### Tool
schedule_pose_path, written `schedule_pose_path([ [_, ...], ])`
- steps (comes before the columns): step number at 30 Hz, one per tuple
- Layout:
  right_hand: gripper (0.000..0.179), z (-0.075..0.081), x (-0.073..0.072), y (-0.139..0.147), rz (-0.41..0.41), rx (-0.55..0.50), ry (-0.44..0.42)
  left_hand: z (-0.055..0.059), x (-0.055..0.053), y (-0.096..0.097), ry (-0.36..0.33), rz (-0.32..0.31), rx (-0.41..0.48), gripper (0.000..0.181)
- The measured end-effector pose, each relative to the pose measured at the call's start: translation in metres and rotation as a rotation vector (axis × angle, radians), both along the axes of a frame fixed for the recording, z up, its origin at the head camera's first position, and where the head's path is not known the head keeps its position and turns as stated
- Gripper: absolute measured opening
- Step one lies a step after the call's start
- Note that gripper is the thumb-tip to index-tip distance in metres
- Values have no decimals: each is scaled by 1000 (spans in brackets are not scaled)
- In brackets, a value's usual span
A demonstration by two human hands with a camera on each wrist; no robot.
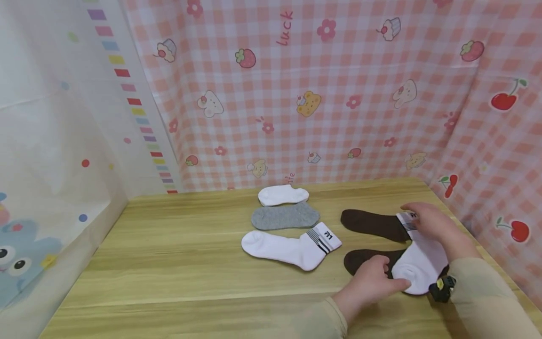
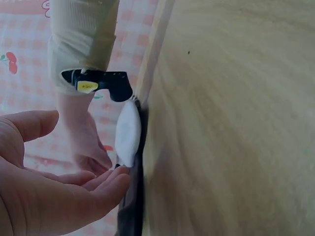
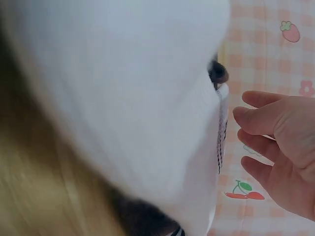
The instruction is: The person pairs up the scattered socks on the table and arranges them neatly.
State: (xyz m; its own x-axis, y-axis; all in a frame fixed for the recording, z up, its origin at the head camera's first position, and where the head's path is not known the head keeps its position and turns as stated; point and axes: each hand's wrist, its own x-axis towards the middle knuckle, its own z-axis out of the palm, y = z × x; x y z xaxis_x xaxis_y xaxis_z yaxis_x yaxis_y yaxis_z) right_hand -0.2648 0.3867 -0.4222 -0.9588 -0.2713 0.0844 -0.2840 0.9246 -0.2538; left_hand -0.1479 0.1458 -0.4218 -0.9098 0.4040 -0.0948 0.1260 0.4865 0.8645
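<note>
A white ankle sock [image 1: 425, 263] with a striped cuff lies across two dark brown socks, an upper one [image 1: 368, 223] and a lower one [image 1: 354, 262], at the right of the table. My left hand [image 1: 369, 281] is at its toe; in the left wrist view the thumb stands apart and the fingertips reach the sock's edge [image 2: 129, 135]. Beside the striped cuff is my right hand [image 1: 434, 226]. Seen from the right wrist, its fingers [image 3: 261, 169] are loosely bent with nothing between them, a little apart from the white fabric [image 3: 142, 93].
Left of the brown socks lies a matching white sock [image 1: 275, 247] with a striped cuff. Behind it are a grey low sock [image 1: 285, 216] and a white low sock [image 1: 280, 195]. Patterned cloth [image 1: 271, 84] hangs along the back and sides of the wooden table [image 1: 178, 263].
</note>
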Motion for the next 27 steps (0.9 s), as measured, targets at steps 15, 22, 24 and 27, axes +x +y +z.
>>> schedule_pose_path([
  [15, 43, -3, -2, 3, 30, 77, -55, -11, -3, 8, -100, 95, 74, 43],
  [22, 45, -4, -4, 3, 59, 95, -70, -12, -5, 11, -100, 86, 54, 39],
  [24, 44, -4, -5, 3, 61, 102, -75, -12, -6, 12, -94, 84, 45, 38],
  [27, 44, -6, -8, 3, 64, 109, -77, -12, -7, 14, -88, 85, 52, 38],
])
